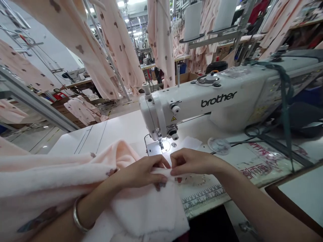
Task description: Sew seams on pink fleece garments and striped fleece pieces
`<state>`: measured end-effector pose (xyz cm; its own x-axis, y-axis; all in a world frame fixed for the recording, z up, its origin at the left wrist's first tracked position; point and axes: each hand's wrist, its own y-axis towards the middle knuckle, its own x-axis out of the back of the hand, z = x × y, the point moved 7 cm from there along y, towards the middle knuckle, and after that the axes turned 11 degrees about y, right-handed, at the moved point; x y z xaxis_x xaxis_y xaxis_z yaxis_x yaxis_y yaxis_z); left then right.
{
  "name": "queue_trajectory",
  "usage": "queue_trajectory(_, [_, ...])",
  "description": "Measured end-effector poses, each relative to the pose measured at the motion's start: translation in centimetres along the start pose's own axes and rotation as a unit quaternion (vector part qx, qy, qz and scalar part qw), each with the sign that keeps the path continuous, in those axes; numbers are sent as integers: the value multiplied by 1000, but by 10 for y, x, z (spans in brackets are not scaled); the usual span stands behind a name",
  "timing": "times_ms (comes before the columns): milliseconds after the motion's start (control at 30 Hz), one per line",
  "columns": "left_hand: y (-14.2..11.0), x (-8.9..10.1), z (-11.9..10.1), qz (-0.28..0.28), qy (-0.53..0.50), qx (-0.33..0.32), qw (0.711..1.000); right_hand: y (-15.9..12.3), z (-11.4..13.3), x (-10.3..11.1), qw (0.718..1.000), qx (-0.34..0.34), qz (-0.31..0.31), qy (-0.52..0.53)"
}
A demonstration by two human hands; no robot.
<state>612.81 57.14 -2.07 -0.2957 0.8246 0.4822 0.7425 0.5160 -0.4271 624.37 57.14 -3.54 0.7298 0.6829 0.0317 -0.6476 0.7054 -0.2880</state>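
Note:
A pale pink fleece fabric (58, 174) with small brown prints lies across the white sewing table (101, 134) and over my left arm. My left hand (143, 173) rests on it with fingers curled, pinching its edge. My right hand (194, 163) meets the left at that same edge, fingertips pinched on the cloth. Both hands sit just in front of the needle and presser foot (160, 144) of a white Brother sewing machine (214, 101). A silver bangle (78, 218) circles my left wrist.
A printed ruler strip (204, 198) runs along the table's front edge. A clear round dish (219, 145) and a white patch (189, 143) lie right of the needle. Cables (285, 111) hang over the machine. Pink garments (161, 40) hang overhead; other workstations stand behind.

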Motion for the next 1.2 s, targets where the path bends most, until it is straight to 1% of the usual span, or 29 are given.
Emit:
queue_trajectory(133, [1,3,-2,-12,50,-6,999,5,-5,4,1000,2,-29,0])
queue_trajectory(233, [3,3,-2,-35,55,6,998,4,-3,7,998,6,-62,-28])
queue_trajectory(367, [4,0,3,-78,-15,45,996,-3,6,9,993,18,-102,-63])
queue_trajectory(433, [5,-3,3,-97,-56,47,993,-8,9,9,991,21,-113,-72])
queue_trajectory(500, [4,-4,2,-113,-74,46,990,-14,11,9,990,22,-121,-73])
queue_trajectory(600, [2,-5,0,-133,-60,39,988,-21,11,8,990,23,-126,-65])
queue_trajectory(733, [-1,-5,-6,-156,3,26,987,-28,2,1,992,-1,-116,-47])
queue_trajectory(800, [-2,-6,-7,-159,18,24,987,-31,-3,0,991,-15,-128,-43])
queue_trajectory(867, [-1,-7,-6,-153,5,24,988,-31,-7,1,989,-23,-140,-38])
queue_trajectory(933, [3,-7,-3,-144,-21,29,989,-26,-11,3,990,-28,-135,-33])
queue_trajectory(1000, [9,-3,3,-146,-27,45,988,-17,-13,8,992,-32,-122,-29])
queue_trajectory(1100, [20,13,11,-166,35,92,981,4,-14,21,991,-54,-111,-50])
queue_trajectory(1200, [31,28,18,-169,75,128,974,26,-12,37,981,-98,-126,-108])
